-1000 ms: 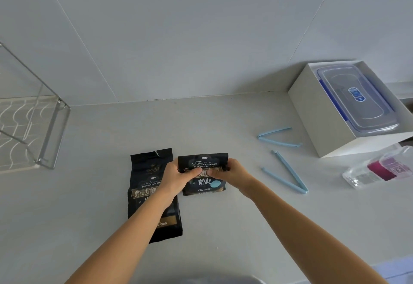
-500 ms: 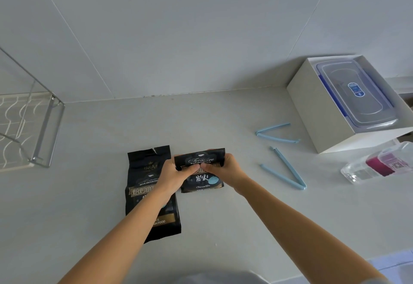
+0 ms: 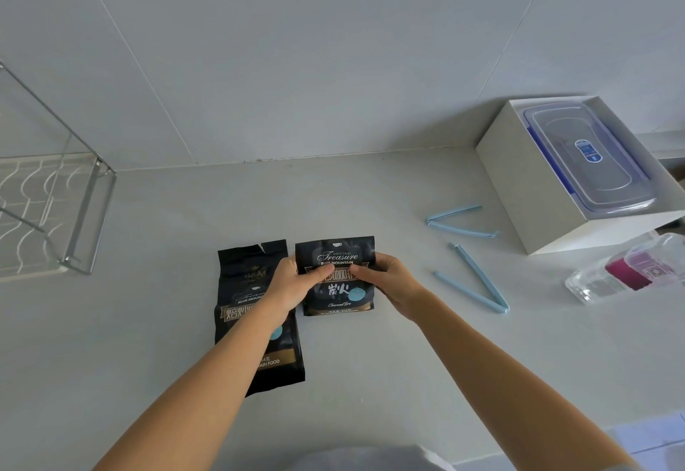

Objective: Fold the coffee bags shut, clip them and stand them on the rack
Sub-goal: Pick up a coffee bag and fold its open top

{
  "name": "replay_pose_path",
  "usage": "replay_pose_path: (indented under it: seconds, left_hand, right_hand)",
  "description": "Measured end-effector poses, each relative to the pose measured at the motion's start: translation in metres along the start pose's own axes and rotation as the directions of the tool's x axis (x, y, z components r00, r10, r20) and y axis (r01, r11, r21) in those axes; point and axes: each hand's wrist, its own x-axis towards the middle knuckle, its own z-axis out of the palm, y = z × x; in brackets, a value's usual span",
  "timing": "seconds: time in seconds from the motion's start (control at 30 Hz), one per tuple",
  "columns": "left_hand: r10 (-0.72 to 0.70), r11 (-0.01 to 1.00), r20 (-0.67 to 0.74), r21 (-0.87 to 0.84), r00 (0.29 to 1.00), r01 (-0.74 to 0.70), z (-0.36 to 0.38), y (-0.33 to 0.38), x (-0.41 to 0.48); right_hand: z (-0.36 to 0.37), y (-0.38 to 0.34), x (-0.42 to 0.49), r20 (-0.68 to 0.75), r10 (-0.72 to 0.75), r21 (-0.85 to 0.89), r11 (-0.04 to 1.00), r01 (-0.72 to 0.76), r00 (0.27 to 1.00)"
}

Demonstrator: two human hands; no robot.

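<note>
A short black coffee bag (image 3: 339, 296) lies on the counter, its top folded down. My left hand (image 3: 293, 285) and my right hand (image 3: 389, 281) grip its two sides, thumbs pressed on the front across the fold. A longer black coffee bag (image 3: 252, 285) with a torn open top lies flat just to its left, partly under my left forearm. Two open light-blue sealing clips rest on the counter to the right, one clip (image 3: 459, 226) farther back, the other clip (image 3: 472, 285) nearer. The wire rack (image 3: 85, 218) stands at the far left.
A white box (image 3: 519, 174) holding a clear plastic container with a blue-edged lid (image 3: 589, 163) sits at the back right. A clear packet with a purple label (image 3: 630, 270) lies in front of it. The wall runs along the counter's back.
Both hands stay on the short bag, which has shifted only slightly between the frames. The view has drifted a little.
</note>
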Motion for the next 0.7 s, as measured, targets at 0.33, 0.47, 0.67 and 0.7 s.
replay_pose_path:
  seconds: [0.33,0.47,0.67,0.7]
  left_hand:
    - [-0.011,1.0,-0.01,-0.014,1.0,0.011,0.001,0.0,-0.004]
    - [0.007,1.0,-0.005,-0.008,1.0,-0.007,0.001,0.0,-0.009]
    - [0.015,1.0,0.008,-0.006,1.0,-0.015,0.0,0.001,-0.01]
    - [0.016,1.0,0.007,-0.013,1.0,-0.016,0.0,0.001,-0.009]
  right_hand:
    - [0.009,-0.009,-0.007,-0.09,-0.019,-0.131,0.991,0.007,0.996]
    - [-0.003,-0.009,-0.019,-0.063,0.041,-0.096,0.994,-0.047,0.997]
    - [-0.055,-0.015,-0.043,-0.418,-0.286,-0.424,0.901,0.093,0.862]
    - [-0.067,-0.013,-0.047,-0.499,-0.372,-0.505,0.859,0.086,0.783]
